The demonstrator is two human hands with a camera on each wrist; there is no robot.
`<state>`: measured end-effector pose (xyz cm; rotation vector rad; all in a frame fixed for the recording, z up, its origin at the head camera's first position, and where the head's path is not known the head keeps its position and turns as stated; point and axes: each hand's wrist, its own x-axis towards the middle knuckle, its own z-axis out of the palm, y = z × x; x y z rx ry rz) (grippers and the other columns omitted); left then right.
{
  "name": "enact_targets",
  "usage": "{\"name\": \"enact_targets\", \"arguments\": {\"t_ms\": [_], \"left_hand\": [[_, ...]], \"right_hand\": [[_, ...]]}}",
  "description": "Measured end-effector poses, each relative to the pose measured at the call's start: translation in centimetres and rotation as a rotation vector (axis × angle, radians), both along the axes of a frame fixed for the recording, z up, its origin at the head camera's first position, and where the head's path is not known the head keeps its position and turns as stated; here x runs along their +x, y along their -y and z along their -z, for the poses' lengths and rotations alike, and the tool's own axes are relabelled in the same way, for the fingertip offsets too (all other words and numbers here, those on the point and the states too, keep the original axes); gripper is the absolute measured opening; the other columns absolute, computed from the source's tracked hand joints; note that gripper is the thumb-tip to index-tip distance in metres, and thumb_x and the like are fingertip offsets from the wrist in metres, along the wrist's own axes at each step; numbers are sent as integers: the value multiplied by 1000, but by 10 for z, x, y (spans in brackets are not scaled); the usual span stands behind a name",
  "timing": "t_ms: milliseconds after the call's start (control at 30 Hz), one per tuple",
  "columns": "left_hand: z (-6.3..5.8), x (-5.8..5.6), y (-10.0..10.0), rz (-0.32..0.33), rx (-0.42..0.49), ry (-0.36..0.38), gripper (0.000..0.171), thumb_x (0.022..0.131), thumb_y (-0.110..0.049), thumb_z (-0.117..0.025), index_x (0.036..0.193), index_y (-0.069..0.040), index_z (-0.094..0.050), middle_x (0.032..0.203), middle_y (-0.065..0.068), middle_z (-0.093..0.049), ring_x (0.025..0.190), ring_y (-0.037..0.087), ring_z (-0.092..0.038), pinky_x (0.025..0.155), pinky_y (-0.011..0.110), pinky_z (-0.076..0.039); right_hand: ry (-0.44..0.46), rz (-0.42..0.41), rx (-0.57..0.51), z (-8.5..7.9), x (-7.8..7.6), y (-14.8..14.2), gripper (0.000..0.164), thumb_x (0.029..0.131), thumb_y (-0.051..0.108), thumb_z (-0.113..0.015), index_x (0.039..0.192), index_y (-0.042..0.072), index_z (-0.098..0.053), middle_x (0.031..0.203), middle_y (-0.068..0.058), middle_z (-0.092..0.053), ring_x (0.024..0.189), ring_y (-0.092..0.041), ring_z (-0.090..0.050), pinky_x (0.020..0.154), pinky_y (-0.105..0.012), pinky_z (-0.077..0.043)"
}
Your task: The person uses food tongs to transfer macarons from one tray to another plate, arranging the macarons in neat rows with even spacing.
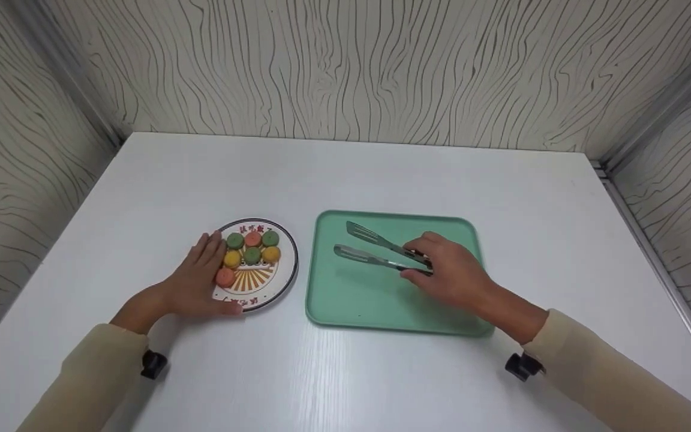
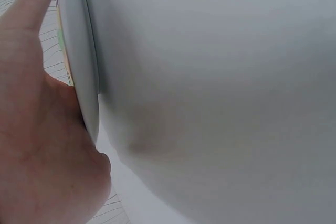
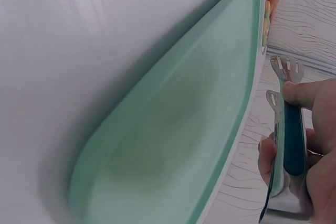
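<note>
My left hand [image 1: 194, 281] lies along the left side of a round patterned plate [image 1: 285, 264], fingers straight at the rim and thumb at its near edge. Several green, yellow and orange macarons [image 1: 252, 256] sit on that plate, mostly toward its far side. In my right hand [image 1: 456, 270] I grip a pair of metal tongs [image 1: 375, 237] with dark handle grips; their slotted tips are spread apart, pointing left, with nothing between them. Below the tongs is a green rectangular tray [image 1: 375, 306]. The right wrist view shows thumb and fingers on opposite arms of the tongs [image 3: 294, 140].
Plate and tray stand side by side on a white table [image 1: 321, 372], a narrow gap between them. Patterned panels [image 1: 333, 72] rise behind the table and at both sides. A small black device [image 1: 153, 364] is at the left wrist, another [image 1: 522, 366] at the right.
</note>
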<state>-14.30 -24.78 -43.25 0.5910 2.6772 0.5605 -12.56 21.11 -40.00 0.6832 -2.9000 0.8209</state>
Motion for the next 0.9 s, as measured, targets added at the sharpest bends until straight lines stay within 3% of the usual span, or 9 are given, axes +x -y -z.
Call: {"name": "enact_targets", "arguments": {"t_ms": [467, 900], "left_hand": [[0, 0, 1, -10, -1, 4, 133, 76, -68, -76, 157, 12, -8, 167, 29, 2, 152, 48, 10, 120, 64, -6], [-1, 0, 1, 3, 10, -2, 132, 77, -66, -77, 157, 13, -8, 166, 31, 2, 152, 49, 11, 120, 64, -7]], "right_hand": [[-6, 71, 11, 1, 4, -23, 35, 86, 21, -84, 116, 7, -73, 95, 0, -63, 77, -11, -55, 68, -33, -49], [-7, 148, 20, 5, 9, -43, 33, 86, 20, -83, 115, 8, -72, 95, -1, -63, 77, -15, -54, 68, -34, -47]]}}
